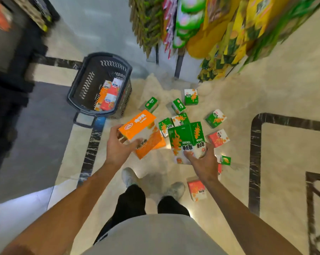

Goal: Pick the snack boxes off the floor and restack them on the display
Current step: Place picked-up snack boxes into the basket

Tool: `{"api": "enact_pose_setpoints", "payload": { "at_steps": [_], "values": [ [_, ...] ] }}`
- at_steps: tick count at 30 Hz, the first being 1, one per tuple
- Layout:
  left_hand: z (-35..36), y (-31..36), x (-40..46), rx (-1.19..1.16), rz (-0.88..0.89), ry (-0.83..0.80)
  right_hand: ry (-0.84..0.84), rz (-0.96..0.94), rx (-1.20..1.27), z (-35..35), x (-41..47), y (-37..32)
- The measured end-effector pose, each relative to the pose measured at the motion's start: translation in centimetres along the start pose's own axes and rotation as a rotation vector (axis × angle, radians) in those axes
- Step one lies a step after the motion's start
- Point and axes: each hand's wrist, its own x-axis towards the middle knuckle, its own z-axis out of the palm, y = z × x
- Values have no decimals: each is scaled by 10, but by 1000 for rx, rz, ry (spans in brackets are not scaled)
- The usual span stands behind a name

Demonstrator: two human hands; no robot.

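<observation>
My left hand (118, 144) grips an orange snack box (140, 126) that lies stacked on a second orange box (151, 144), both held above the floor. My right hand (201, 159) grips green snack boxes (186, 137) from below, two side by side. Several green boxes (191, 96) lie scattered on the floor beyond my hands. Red boxes lie to the right (218, 138) and by my right foot (196, 190). A small green box (225, 160) sits just right of my right wrist.
A dark shopping basket (85, 83) stands on the floor at the left, holding several red and orange boxes (109, 96). Shelves of snack bags (219, 30) rise at the upper right. My shoes (129, 176) are below the hands. A dark counter runs along the left.
</observation>
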Motion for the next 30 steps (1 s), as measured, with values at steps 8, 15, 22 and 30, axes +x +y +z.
{"api": "enact_pose_setpoints", "payload": {
  "at_steps": [8, 15, 22, 30],
  "values": [
    [-120, 40, -16, -179, 47, 128, -57, -184, -45, 31, -43, -101],
    [-242, 26, 10, -254, 74, 248, -73, -294, -80, 109, -62, -188],
    [-340, -3, 38, -358, 64, 408, -108, -383, -96, 176, -72, -255],
    [-395, -19, 60, -470, 23, 494, -131, -436, -173, 224, -61, -314]
  ]
}}
